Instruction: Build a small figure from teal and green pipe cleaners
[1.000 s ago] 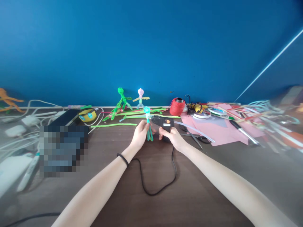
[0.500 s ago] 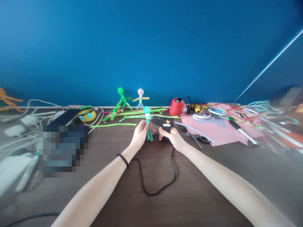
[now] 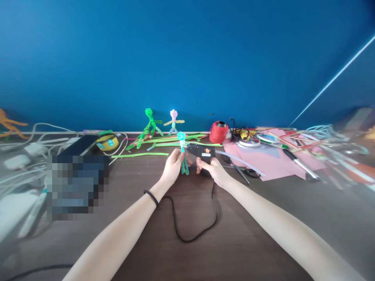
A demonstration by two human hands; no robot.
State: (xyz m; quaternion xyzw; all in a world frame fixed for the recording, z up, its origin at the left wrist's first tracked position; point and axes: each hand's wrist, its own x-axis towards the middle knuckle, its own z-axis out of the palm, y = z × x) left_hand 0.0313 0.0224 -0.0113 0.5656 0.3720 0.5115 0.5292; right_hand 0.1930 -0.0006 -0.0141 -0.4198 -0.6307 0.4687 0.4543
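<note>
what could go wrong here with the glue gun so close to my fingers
The glue gun in the right hand points its nozzle at the teal pipe-cleaner figure, right beside the left hand, so hot glue might touch skin. Its black cord loops across the table between the forearms and might snag, jerking the gun.

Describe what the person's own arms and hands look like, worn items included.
Both forearms are bare with no sleeves in view. The left hand has a thin black band around its wrist, like a hair tie or slim bracelet. The right hand wears no band or watch. No gloves on either; any rings or nail colour are too small to tell.
</note>
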